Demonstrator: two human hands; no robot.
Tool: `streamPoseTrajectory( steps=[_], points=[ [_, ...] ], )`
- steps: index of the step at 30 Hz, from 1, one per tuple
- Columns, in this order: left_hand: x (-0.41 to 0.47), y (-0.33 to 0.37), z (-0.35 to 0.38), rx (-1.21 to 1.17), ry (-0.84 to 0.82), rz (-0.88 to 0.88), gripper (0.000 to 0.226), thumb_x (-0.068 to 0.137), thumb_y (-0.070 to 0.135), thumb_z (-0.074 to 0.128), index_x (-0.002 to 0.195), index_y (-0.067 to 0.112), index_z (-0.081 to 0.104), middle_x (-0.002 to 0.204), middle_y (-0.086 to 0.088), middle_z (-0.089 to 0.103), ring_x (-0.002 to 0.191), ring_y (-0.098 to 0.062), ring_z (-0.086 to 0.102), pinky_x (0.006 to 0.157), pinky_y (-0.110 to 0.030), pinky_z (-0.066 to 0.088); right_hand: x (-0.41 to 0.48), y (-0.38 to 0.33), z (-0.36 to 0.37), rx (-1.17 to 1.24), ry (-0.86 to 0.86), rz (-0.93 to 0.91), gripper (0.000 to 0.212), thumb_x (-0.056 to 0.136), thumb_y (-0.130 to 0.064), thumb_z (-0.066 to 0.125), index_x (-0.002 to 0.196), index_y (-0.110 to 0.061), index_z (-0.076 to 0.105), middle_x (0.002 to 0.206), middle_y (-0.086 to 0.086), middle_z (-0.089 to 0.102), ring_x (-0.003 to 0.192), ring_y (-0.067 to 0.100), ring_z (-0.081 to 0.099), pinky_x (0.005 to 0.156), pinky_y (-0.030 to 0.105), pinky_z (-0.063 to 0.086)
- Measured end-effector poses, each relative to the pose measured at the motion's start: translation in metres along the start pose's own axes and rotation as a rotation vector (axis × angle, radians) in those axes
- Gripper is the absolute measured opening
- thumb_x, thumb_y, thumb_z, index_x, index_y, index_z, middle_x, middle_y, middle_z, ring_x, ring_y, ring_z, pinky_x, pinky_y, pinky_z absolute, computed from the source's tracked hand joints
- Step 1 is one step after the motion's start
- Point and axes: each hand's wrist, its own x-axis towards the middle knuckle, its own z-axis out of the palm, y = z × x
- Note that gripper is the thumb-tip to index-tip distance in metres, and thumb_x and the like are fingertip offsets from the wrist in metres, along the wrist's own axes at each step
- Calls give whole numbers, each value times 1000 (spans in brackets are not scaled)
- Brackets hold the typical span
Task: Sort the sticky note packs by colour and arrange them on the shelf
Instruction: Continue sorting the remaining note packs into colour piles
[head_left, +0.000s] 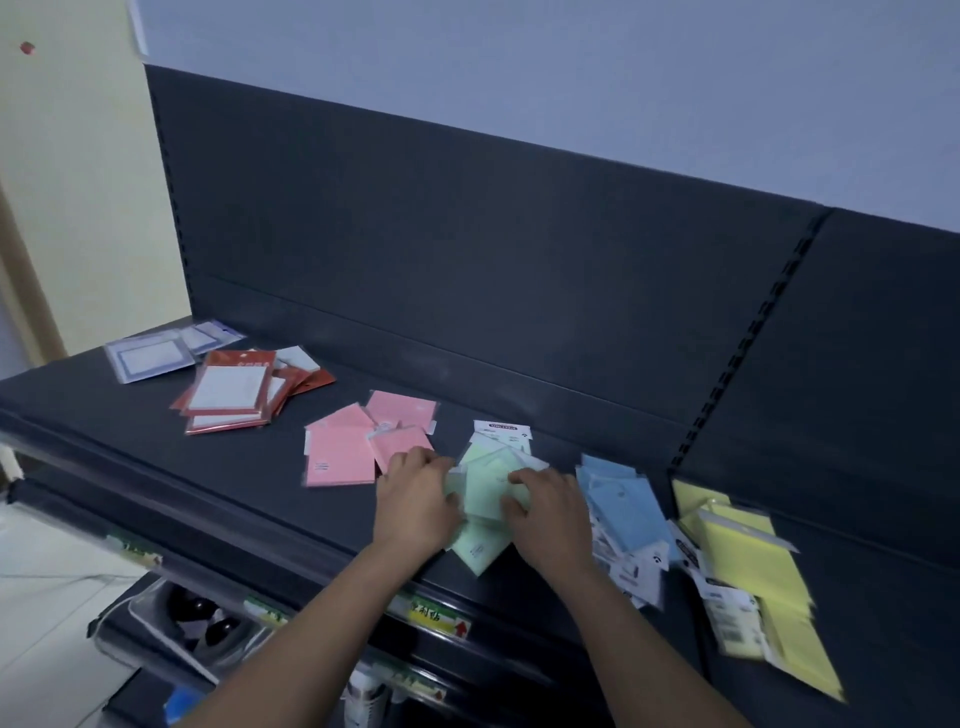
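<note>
Sticky note packs lie in colour groups on a dark shelf (156, 447). From left to right there are white packs with blue borders (150, 356), red-framed packs (234, 392), pink packs (343, 452), green packs (485, 499), blue packs (626, 501) and yellow packs (758, 577). Both my hands are on the green pile. My left hand (415, 501) holds its left side with curled fingers. My right hand (550, 512) grips its right side, fingers bent over the packs. One green pack sticks out towards the front edge below my hands.
The dark back panel (467, 249) rises behind the shelf, with a slotted upright (748, 343) at the right. Price labels (439, 616) line the front edge. Lower shelves hold goods in a clear bin (192, 623). A pale wall stands at the left.
</note>
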Motion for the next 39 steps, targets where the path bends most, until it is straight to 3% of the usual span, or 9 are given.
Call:
streamPoseTrajectory(
  steps=[7,11,16,25,32,39],
  points=[
    [-3,61,9,204,17,228,43,89,23,51,132,19,50,132,1,50,123,-24,40,95,-35,35,-18,49,-44,-100,65,-10,37,94,-34,53,130,-23,54,128,2,54,122,23,43,97,33,34],
    [-12,111,24,212,23,352,40,86,20,52,126,20,53,123,0,53,119,-23,44,92,-33,35,-37,92,-76,-195,69,42,40,96,-37,48,134,-24,48,130,1,50,123,22,42,98,34,35],
    [-34,179,49,264,-7,490,36,90,19,52,126,15,50,127,-3,50,121,-25,42,95,-34,35,-70,154,-114,-247,87,111,38,95,-37,49,131,-23,49,129,1,50,122,22,42,97,33,34],
    [-85,290,99,307,-60,593,35,87,14,54,122,15,51,127,-3,51,119,-24,42,95,-33,36,-141,263,-174,-327,77,219,42,96,-39,48,135,-23,45,132,3,47,123,23,40,100,35,33],
    [-123,367,138,274,-93,669,31,92,27,52,122,18,50,123,-2,51,119,-23,44,92,-33,37,-194,343,-209,-348,72,318,43,96,-39,48,135,-21,46,130,4,50,122,23,41,98,35,35],
    [-142,436,178,223,-129,788,32,94,25,50,125,16,51,124,-3,51,118,-23,44,93,-34,37,-227,411,-237,-384,81,463,44,94,-42,50,134,-24,47,129,4,50,122,24,42,96,35,35]
  ],
)
